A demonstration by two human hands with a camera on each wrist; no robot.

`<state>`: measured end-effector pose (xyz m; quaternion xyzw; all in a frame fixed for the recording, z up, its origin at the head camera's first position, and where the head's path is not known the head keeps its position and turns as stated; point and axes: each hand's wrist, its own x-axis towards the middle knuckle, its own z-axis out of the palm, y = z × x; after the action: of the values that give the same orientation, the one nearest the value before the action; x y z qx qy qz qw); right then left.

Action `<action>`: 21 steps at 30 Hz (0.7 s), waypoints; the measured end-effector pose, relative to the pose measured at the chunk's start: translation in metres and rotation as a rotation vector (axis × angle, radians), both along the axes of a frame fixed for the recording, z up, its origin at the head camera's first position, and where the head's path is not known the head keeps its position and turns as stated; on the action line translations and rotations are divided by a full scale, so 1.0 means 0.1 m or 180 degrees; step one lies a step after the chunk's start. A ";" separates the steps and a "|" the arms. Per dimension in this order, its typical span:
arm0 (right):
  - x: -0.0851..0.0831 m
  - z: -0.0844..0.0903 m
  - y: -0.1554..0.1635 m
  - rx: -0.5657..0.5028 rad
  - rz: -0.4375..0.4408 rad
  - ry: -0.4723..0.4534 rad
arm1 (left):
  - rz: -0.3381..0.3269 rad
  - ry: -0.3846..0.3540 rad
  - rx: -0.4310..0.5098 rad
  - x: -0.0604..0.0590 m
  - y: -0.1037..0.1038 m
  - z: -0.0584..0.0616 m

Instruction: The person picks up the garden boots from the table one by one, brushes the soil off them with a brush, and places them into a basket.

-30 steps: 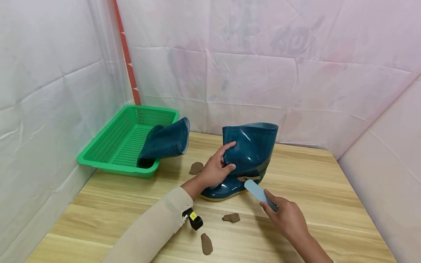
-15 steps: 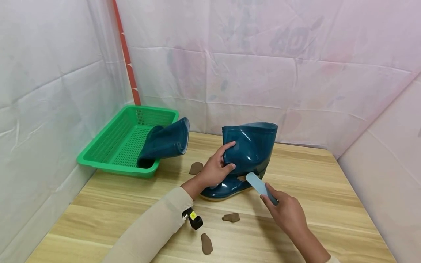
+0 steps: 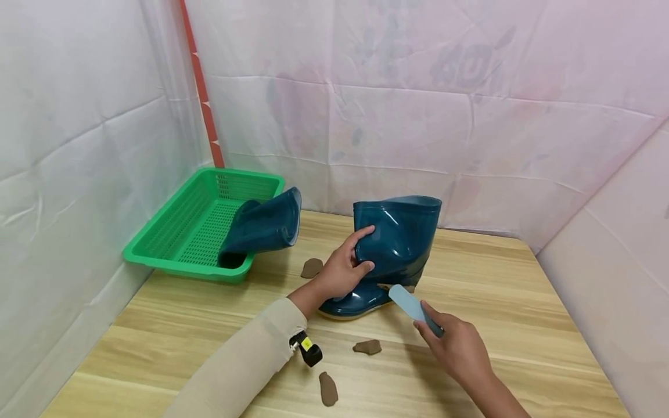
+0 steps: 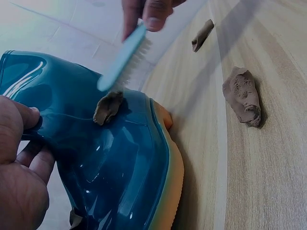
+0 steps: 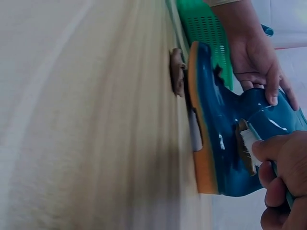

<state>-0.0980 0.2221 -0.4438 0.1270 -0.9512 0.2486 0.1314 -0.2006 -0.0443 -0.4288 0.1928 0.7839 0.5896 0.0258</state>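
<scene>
Brush (image 3: 410,304) is pinched by right hand (image 3: 456,348) fingers curled round its handle; the handle end is hidden in the fist. Bristles are set against a mud patch (image 4: 107,107) on the boot (image 3: 393,244), patch barely visible in head view. Boot shaft is gripped by left hand (image 3: 342,270), thumb in front, fingers partly hidden behind. Boot stands on table (image 3: 522,325). Mud lumps (image 3: 367,346) lie near. Second boot (image 3: 263,226) lies in green basket (image 3: 172,232), its foot hidden.
</scene>
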 end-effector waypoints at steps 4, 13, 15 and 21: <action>-0.02 0.06 0.00 -0.0042 -0.0024 0.0297 | 0.0014 -0.0043 -0.0011 0.01 0.01 0.01; -0.05 0.11 -0.01 -0.0045 -0.0168 0.0148 | -0.0036 -0.0128 0.0056 0.02 0.03 0.01; -0.03 0.10 -0.01 -0.0045 -0.0188 0.0095 | -0.0045 -0.0135 0.0051 0.02 0.02 0.01; -0.04 0.07 -0.01 -0.0043 -0.0192 0.0071 | -0.0058 0.0035 0.0027 0.02 0.01 0.01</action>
<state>-0.1018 0.2210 -0.4363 0.1001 -0.9514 0.2495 0.1503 -0.1988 -0.0438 -0.4275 0.2033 0.7798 0.5916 0.0260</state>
